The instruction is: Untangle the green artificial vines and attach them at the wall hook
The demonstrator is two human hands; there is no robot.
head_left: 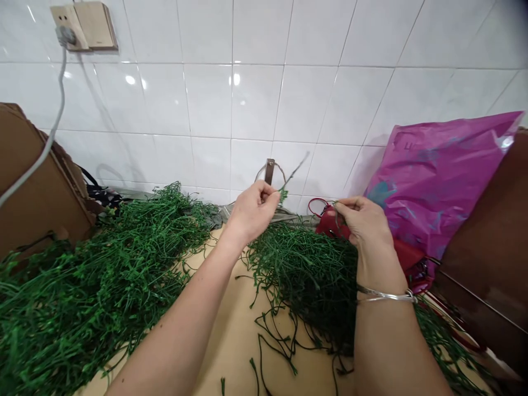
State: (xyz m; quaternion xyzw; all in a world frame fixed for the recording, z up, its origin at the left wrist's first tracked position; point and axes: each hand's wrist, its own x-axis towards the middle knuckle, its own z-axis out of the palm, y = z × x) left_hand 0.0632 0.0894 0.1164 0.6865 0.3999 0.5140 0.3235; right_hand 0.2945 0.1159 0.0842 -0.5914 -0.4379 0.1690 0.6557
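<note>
Held out in front of the tiled wall, my left hand [253,213] pinches a green plastic sprig [283,194] between thumb and fingertips. A thin, partly blurred stem sticks up from it to the right. My right hand [367,223], with a silver bangle at the wrist, is closed in a pinch on a thin green stem [337,215]; most of that stem is hidden by the fingers. Beneath the hands lies a dark green pile of stems [305,264]. A larger, brighter green heap of sprigs [136,269] spreads on the left. Loose stems [284,341] lie between them on the tan tabletop [229,324].
On the left stands a cardboard box [37,181], with a grey cable [61,99] hanging from the wall socket [70,27]. A pink plastic bag [441,170], a red bag [406,256] and a brown case [490,236] crowd the right side. White tiles [210,99] back everything.
</note>
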